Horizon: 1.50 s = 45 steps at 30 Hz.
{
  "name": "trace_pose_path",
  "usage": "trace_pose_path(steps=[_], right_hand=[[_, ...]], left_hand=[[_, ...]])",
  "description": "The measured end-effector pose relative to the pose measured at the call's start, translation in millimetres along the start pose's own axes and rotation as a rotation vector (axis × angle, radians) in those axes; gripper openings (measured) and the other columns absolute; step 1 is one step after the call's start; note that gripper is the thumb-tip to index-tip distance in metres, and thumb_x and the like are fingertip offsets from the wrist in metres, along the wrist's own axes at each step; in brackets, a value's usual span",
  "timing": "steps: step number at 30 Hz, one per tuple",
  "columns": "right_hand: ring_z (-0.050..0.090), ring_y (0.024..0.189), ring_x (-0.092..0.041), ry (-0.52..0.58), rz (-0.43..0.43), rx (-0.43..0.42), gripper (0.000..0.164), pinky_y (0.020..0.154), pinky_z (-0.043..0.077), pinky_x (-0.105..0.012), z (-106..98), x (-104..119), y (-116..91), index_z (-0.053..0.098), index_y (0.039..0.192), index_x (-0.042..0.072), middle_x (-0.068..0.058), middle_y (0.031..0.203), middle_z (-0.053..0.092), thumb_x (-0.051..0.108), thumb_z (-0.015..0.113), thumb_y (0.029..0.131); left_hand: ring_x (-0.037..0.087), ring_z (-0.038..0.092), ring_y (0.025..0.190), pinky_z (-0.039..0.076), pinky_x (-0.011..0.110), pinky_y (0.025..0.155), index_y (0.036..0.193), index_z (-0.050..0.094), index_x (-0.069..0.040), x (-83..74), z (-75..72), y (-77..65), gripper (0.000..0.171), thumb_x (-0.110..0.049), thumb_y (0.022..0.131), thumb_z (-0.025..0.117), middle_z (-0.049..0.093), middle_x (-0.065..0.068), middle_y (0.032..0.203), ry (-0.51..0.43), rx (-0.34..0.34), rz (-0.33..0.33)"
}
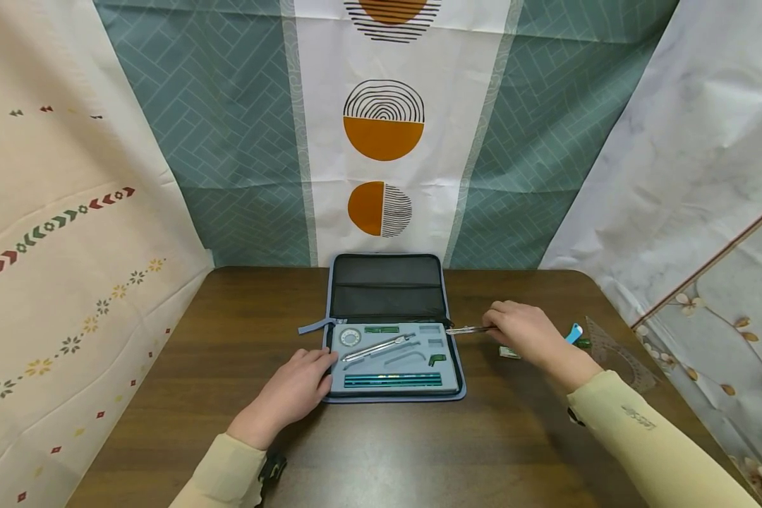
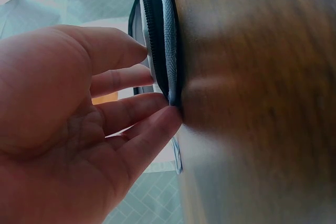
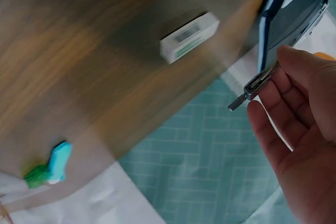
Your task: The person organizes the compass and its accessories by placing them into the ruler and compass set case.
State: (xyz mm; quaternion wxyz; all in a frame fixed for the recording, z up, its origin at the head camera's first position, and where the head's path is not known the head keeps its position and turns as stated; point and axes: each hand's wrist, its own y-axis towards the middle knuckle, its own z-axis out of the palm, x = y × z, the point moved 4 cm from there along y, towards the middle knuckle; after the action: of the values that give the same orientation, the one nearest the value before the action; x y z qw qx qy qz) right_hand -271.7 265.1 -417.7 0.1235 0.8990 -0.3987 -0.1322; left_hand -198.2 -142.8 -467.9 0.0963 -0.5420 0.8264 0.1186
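Note:
An unzipped drawing-set case (image 1: pixel 394 399) stands open on the table, its lid raised at the back. In its grey tray (image 1: pixel 362 361) lie a silver metal drawing instrument (image 1: pixel 376 348), a round white disc (image 1: pixel 350 337), green pencils (image 1: pixel 392 380), a small green piece (image 1: pixel 437 359) and a green strip (image 1: pixel 381 329). My left hand (image 1: pixel 295 388) touches the left edge with relaxed fingers; the zipper edge (image 2: pixel 169 40) shows beside them. Between thumb and fingers, my right hand (image 1: pixel 523 330) pinches a silver compass (image 3: pixel 257 83) with a knurled top, pointing toward the tray's right edge.
Right of the case, a small white eraser-like block (image 3: pixel 190 36) lies on the wooden table (image 1: pixel 381 451). Farther right are a light-blue item (image 1: pixel 574 333), a green item (image 1: pixel 583 343) and a clear protractor-like piece (image 1: pixel 616 356). A patterned cloth (image 1: pixel 248 141) hangs behind the table.

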Motion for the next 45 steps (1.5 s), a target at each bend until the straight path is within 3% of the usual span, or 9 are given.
trace_pose_path(steps=[15, 45], right_hand=[[0.068, 0.086, -0.021, 0.023, -0.108, -0.004, 0.020, 0.074, 0.061, -0.038, 9, 42, 35, 0.080, 0.098, 0.013, 0.001, 0.094, 0.070, 0.008, 0.096, 0.086], [0.069, 0.088, -0.017, 0.049, -0.241, 0.055, 0.011, 0.078, 0.061, -0.034, 24, 111, 88, 0.081, 0.104, 0.016, 0.002, 0.099, 0.073, 0.017, 0.089, 0.096]], left_hand=[[0.038, 0.062, 0.132, 0.055, 0.054, 0.109, 0.145, 0.070, -0.002, 0.8, 0.2, -0.7, 0.042, -0.016, 0.106, 0.074, 0.066, 0.022, 0.149, 0.000, 0.006, -0.012], [0.038, 0.062, 0.131, 0.056, 0.053, 0.109, 0.145, 0.070, -0.001, 0.1, -0.9, -0.9, 0.041, -0.016, 0.106, 0.074, 0.067, 0.021, 0.148, 0.020, -0.017, 0.011]])
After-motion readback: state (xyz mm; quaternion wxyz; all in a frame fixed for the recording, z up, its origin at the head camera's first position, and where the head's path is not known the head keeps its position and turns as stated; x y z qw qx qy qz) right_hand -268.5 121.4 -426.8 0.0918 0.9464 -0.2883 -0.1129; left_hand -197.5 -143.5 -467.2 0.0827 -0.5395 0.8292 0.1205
